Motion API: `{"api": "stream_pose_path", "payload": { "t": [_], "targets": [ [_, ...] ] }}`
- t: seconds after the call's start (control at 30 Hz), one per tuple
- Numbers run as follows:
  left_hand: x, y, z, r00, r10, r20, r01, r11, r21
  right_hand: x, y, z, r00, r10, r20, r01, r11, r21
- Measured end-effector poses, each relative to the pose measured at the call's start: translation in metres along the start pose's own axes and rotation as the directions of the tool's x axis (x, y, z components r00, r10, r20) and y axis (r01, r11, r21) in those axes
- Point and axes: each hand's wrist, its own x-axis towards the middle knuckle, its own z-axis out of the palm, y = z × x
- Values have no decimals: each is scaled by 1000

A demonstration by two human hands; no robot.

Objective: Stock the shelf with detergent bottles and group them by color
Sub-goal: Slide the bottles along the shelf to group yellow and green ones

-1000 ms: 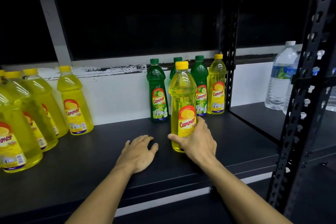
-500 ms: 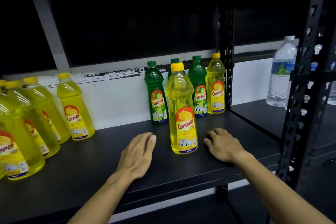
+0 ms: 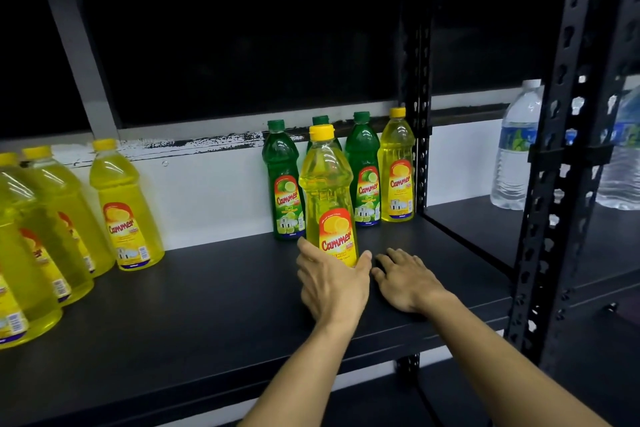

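**Left hand takes hold of a yellow bottle at the front of the shelf**

A yellow detergent bottle (image 3: 327,198) stands upright on the black shelf (image 3: 207,305), a little in front of a row of bottles at the back wall. The left hand (image 3: 332,282) wraps round its lower part: the fingers curl behind its left side and the thumb lies against its right side, just under the red label. The right hand (image 3: 407,279) rests palm down on the shelf just beside the bottle, to its right, with its fingers loosely spread and holding nothing.

Behind the held bottle stand three green bottles: one to the left (image 3: 283,180), one mostly hidden directly behind it (image 3: 320,121), and one to the right (image 3: 363,172). Another yellow bottle (image 3: 397,166) stands at the right end of that row, next to the black upright post (image 3: 415,80).

Well apart, at the left end of the shelf, a group of larger yellow bottles (image 3: 126,204) stands together, some cut off by the edge of the view.

On the neighbouring shelf to the right, past the post, stands a clear water bottle (image 3: 514,149), partly hidden by a nearer perforated post (image 3: 561,149).
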Motion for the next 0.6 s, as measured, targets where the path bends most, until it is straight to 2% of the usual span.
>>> {"api": "stream_pose_path", "payload": {
  "t": [0.1,0.4,0.6],
  "targets": [
    [2,-1,7,999,-3,-47,4,999,37,0,0,1,1000,0,-11,0,1000,1],
    [12,-15,2,997,41,-67,-35,996,84,-8,-10,-5,992,8,-122,-10,1000,-16],
    [20,-38,-23,992,32,-118,-21,995,97,-8,-29,-4,995,-30,-97,29,999,-13]
  ]
}}
